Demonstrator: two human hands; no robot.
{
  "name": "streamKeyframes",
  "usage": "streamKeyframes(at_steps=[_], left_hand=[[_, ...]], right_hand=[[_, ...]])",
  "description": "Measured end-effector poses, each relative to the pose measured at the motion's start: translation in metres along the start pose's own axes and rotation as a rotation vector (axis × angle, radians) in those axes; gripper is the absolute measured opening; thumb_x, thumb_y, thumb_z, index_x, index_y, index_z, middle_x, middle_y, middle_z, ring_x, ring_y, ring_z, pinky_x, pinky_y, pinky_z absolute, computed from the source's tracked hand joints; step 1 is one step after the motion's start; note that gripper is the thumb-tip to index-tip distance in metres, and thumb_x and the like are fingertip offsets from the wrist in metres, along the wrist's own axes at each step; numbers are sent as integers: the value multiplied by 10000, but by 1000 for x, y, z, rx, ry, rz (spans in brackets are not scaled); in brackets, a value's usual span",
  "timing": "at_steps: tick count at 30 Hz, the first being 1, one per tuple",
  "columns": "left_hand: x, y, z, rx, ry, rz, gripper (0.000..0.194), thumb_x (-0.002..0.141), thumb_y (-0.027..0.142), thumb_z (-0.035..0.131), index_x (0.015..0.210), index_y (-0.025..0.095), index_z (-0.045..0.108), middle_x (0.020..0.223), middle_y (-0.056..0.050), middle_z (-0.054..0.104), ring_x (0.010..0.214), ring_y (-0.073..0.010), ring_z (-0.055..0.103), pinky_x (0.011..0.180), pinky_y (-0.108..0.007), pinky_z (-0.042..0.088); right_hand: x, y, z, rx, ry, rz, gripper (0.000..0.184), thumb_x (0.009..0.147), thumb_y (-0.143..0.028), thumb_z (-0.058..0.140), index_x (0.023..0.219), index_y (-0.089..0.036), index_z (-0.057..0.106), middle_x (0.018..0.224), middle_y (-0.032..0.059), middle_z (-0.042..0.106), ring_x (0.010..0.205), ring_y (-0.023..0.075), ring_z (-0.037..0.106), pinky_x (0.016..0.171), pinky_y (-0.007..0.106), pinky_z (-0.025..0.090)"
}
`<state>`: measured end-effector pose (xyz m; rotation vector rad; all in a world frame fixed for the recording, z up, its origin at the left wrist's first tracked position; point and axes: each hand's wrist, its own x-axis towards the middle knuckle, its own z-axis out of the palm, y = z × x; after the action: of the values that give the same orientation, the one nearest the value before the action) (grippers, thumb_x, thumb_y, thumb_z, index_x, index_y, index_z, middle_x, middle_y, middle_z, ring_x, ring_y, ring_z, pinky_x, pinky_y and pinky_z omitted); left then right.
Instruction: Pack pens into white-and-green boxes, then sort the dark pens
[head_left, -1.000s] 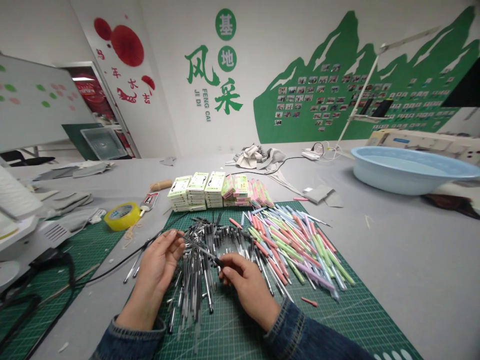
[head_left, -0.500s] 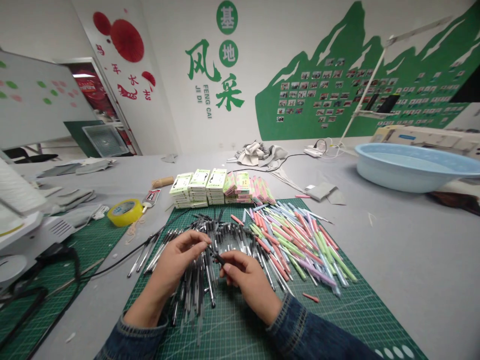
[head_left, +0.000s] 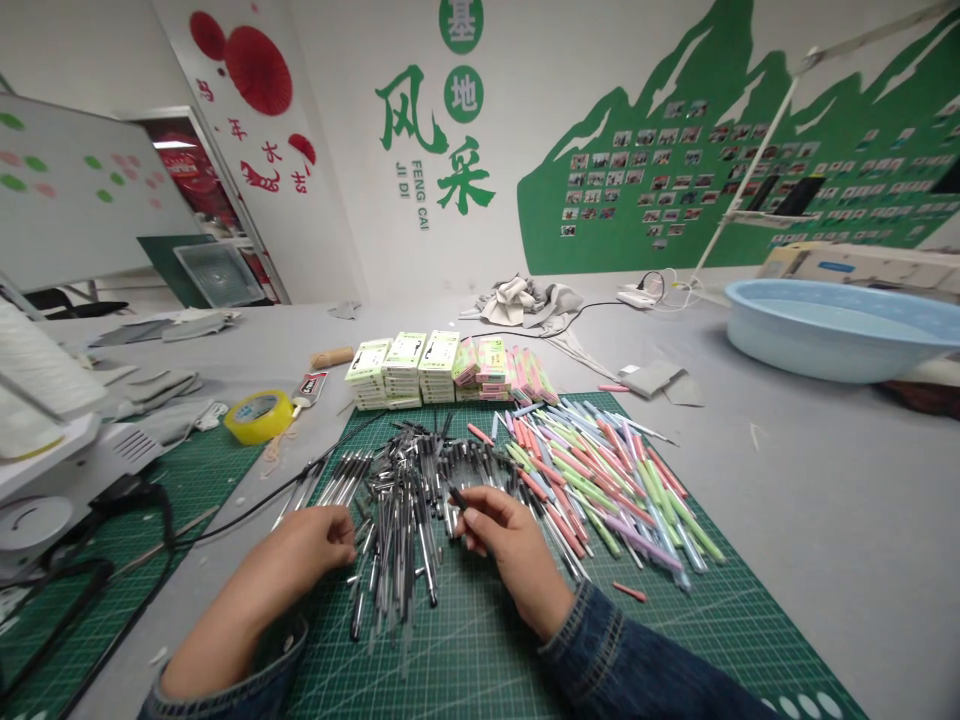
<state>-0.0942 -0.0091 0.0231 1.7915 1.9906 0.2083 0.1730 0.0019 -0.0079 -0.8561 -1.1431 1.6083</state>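
A heap of clear pens with black tips (head_left: pixel 409 500) lies on a green cutting mat (head_left: pixel 480 650). To its right spreads a heap of pastel pink, green and blue pen barrels (head_left: pixel 600 480). My right hand (head_left: pixel 504 545) rests at the heap's right edge, fingers pinched on a small black pen part (head_left: pixel 458 498). My left hand (head_left: pixel 304 550) lies lower left of the heap, fingers curled near the pens' left ends; I cannot make out whether anything is in them. Both sleeves are blue denim.
Stacks of small green and pink boxes (head_left: pixel 442 370) stand behind the mat. A yellow tape roll (head_left: pixel 259 416) lies at left, a black cable (head_left: pixel 247 510) crosses toward a white machine (head_left: pixel 52 440). A light blue basin (head_left: pixel 840 330) sits at right. Crumpled cloth (head_left: pixel 525 300) lies farther back.
My left hand let go of the pen it held together with the right and dropped down to the left. My right hand stays pinched on the black part. The view shifted slightly.
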Motion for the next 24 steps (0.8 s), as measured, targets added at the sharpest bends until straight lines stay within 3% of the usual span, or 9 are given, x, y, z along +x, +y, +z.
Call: streamKeyframes(at_steps=[3,7,12,16,20,22,24], left_hand=[[-10,8,-1,90,-86,-12,124,574,152,574,605,231,666,610,18,660,630,-178,592,522,-231,287],[-17,22,4,216,-101,-57,161,580,138,550,657,228,660,714,-15,681,684,-193,597,524,-242,279],[-19,28,16,333,-65,-67,177,621,118,504,668,219,642,772,-67,684,688,-218,597,524,-263,258],[-18,32,7,309,24,-59,145,657,139,503,660,215,627,758,-77,686,681,-227,604,533,-268,277],[-14,53,-14,64,253,1,97,716,228,546,728,219,642,687,-41,682,673,-227,620,609,-282,377],[-10,69,-17,-230,338,49,177,731,298,598,869,214,672,771,-40,713,734,-229,648,669,-289,431],[-6,84,-12,-574,348,93,289,729,358,646,970,203,681,876,-54,731,786,-229,666,708,-295,470]], right_hand=[[0,1,-1,-13,6,5,226,787,-259,596,984,-160,646,706,2,638,572,98,502,533,224,345],[0,2,-1,-16,7,0,227,790,-253,592,989,-156,643,703,1,635,571,98,500,535,226,348],[0,2,-1,-22,1,-12,225,798,-243,581,998,-156,640,710,4,638,575,101,503,540,230,352],[1,1,-2,-32,0,-22,215,801,-237,576,990,-159,644,706,3,636,574,102,502,543,233,354],[1,1,-1,-24,-6,-28,208,797,-234,578,981,-164,644,702,1,634,569,102,501,547,234,356],[0,1,-1,-27,-7,-26,208,793,-231,578,978,-163,643,696,0,634,565,102,499,547,235,356],[0,1,0,-35,-8,-25,208,788,-228,577,974,-160,641,689,1,634,558,103,499,542,235,355]])
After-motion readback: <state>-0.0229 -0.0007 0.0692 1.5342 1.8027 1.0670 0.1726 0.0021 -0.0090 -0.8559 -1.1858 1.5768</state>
